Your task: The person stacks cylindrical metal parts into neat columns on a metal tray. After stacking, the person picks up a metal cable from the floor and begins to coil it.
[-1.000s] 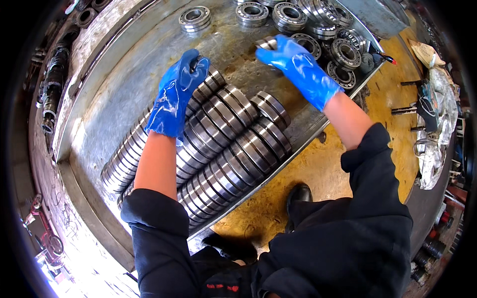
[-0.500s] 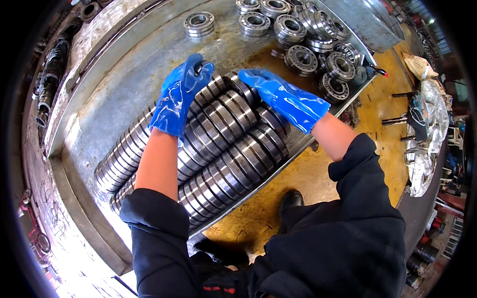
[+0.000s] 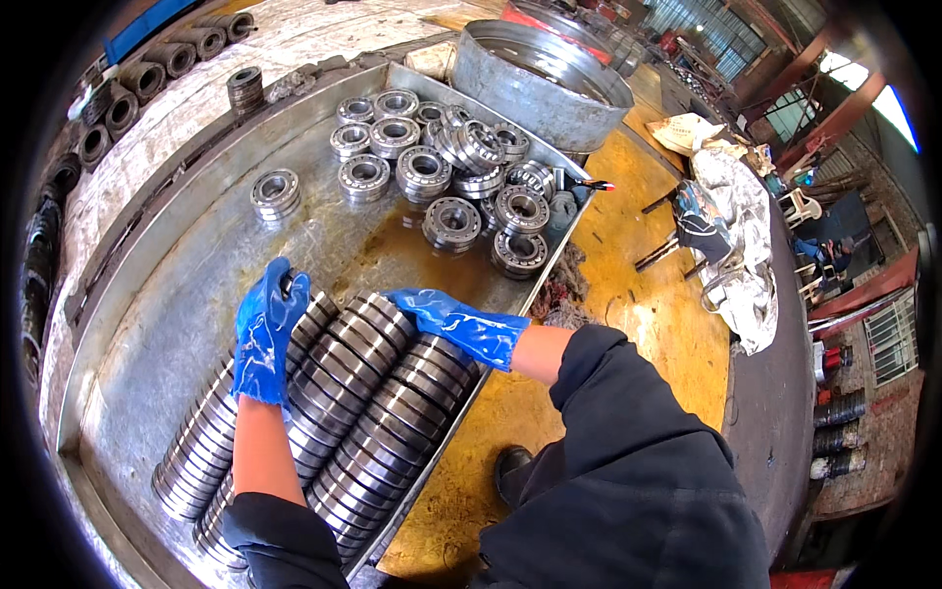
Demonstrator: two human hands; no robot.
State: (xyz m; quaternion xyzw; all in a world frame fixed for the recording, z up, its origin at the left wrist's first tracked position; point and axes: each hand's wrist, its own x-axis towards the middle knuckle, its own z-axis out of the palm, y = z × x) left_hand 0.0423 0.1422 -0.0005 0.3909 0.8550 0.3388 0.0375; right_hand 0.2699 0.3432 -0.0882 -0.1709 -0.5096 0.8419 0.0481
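Observation:
Three slanting rows of shiny steel bearings (image 3: 339, 368) lie on their sides, packed face to face, in a shallow metal tray (image 3: 108, 353). My left hand (image 3: 263, 334), in a blue rubber glove, is at the far end of the left row. Its fingers are curled in, with a small dark patch between thumb and fingers that I cannot make out. My right hand (image 3: 461, 326), gloved alike, reaches in from the right. Its fingers stretch out together against the far end of the middle row; their undersides are hidden.
Several loose bearings (image 3: 424, 172) crowd the tray's far right corner, some piled up, near brownish oil. One bearing (image 3: 276, 191) stands apart. Beyond the tray sits a round metal tub (image 3: 540, 83). A yellow floor (image 3: 628, 324) lies to the right, with white sheeting (image 3: 746, 285) on it.
The view has tilted up and turned, so the tray, rows and hands sit lower and further left, and the tub shows. Both hands stay by the far ends of the rows.

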